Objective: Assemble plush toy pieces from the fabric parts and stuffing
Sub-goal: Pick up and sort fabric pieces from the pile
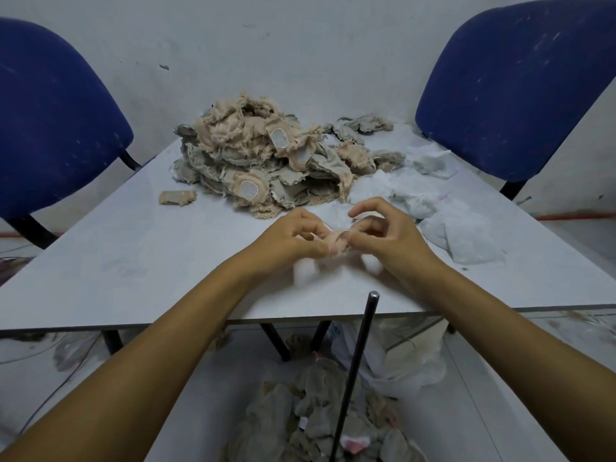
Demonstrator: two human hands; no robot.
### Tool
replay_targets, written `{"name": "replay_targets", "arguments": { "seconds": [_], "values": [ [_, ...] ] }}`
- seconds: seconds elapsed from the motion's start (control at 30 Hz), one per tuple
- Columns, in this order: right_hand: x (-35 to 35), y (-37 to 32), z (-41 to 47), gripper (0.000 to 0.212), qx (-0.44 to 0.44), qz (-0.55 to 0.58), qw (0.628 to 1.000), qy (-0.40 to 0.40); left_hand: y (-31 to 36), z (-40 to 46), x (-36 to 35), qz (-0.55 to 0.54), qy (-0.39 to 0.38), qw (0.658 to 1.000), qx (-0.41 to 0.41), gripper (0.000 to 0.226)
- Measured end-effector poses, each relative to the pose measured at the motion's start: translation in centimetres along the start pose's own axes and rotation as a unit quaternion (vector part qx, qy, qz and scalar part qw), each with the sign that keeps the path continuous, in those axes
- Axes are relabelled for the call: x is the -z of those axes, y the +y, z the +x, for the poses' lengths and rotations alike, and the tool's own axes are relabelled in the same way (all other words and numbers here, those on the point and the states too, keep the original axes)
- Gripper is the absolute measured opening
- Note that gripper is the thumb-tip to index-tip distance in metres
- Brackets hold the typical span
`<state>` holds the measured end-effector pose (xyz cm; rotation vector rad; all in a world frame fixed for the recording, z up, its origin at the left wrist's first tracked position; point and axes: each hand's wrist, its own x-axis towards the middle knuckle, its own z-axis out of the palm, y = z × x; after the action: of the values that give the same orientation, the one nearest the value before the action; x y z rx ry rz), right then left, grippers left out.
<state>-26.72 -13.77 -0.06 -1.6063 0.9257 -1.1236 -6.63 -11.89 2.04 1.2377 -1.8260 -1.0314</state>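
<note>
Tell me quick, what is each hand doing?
Left hand: pinching the small beige fabric piece.
Right hand: pinching the same piece.

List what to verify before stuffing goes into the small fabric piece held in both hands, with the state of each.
1. Left hand pinches the beige fabric piece: ok.
2. Right hand pinches it too: ok.
3. Opening of the piece facing up: cannot tell, fingers hide it.
4. White stuffing on the table right of the hands: ok.
5. Fabric pile apart from the hands: ok.

Bare forearms, no visible sleeves
</note>
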Motion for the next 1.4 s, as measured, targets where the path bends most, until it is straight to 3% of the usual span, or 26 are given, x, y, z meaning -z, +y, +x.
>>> {"name": "replay_targets", "arguments": {
  "seconds": [0.17, 0.27, 0.37, 0.53, 0.6, 0.67, 0.77, 0.9, 1.0, 1.17, 1.27, 1.33, 1.4],
  "values": [
    [0.1, 0.1, 0.3, 0.023, -0.009, 0.053, 0.998, 0.015, -0.2, 0.4, -0.2, -0.096, 0.001, 0.995, 0.004, 0.009],
    [-0.1, 0.1, 0.1, 0.021, 0.019, 0.005, 1.000, 0.021, -0.3, 0.7, -0.7, -0.064, 0.013, 0.998, 0.005, 0.013],
    [-0.6, 0.3, -0.1, 0.019, 0.051, -0.079, 0.994, 0.052, -0.1, 0.9, -1.8, -0.059, 0.080, 0.995, 0.013, 0.018],
    [-1.1, 0.4, -0.4, 0.019, 0.082, -0.182, 0.978, 0.061, -0.6, 0.2, -4.0, 0.186, 0.192, 0.962, -0.054, 0.021],
    [-1.0, 0.3, -0.4, 0.025, 0.091, -0.185, 0.977, 0.056, -0.5, 0.4, -4.0, 0.144, 0.164, 0.975, -0.044, 0.020],
    [-0.9, 0.0, -0.5, 0.020, 0.099, -0.167, 0.980, 0.042, -0.2, 0.7, -3.0, 0.009, 0.091, 0.996, -0.002, 0.019],
    [-1.0, -0.3, -0.7, 0.015, 0.089, -0.141, 0.986, -0.001, 0.0, 0.8, -1.8, -0.111, 0.035, 0.992, 0.037, 0.010],
    [-0.8, -0.7, -0.7, 0.041, 0.051, -0.055, 0.996, -0.046, -0.5, 0.3, -1.6, -0.104, 0.064, 0.992, 0.028, 0.016],
    [-0.6, -0.5, -0.5, 0.042, 0.039, -0.063, 0.997, -0.024, -0.2, 0.5, -1.2, -0.125, 0.011, 0.990, 0.057, 0.008],
    [-0.9, -0.1, 0.0, 0.045, 0.006, -0.020, 0.999, 0.032, 0.3, 0.5, -1.6, 0.026, -0.055, 0.998, 0.025, 0.024],
    [-0.4, 0.3, 0.2, 0.044, -0.009, -0.023, 0.997, 0.077, 0.6, 0.2, -0.9, -0.033, -0.136, 0.990, 0.023, 0.025],
    [-0.4, 0.3, 0.3, 0.044, -0.019, -0.024, 0.997, 0.075, 0.5, 0.1, -0.7, -0.087, -0.102, 0.990, 0.032, 0.019],
    [-0.6, 0.3, 0.3, 0.045, -0.015, -0.049, 0.997, 0.061, 0.0, 0.1, -0.8, -0.096, -0.007, 0.994, 0.048, 0.016]
  ]
}}
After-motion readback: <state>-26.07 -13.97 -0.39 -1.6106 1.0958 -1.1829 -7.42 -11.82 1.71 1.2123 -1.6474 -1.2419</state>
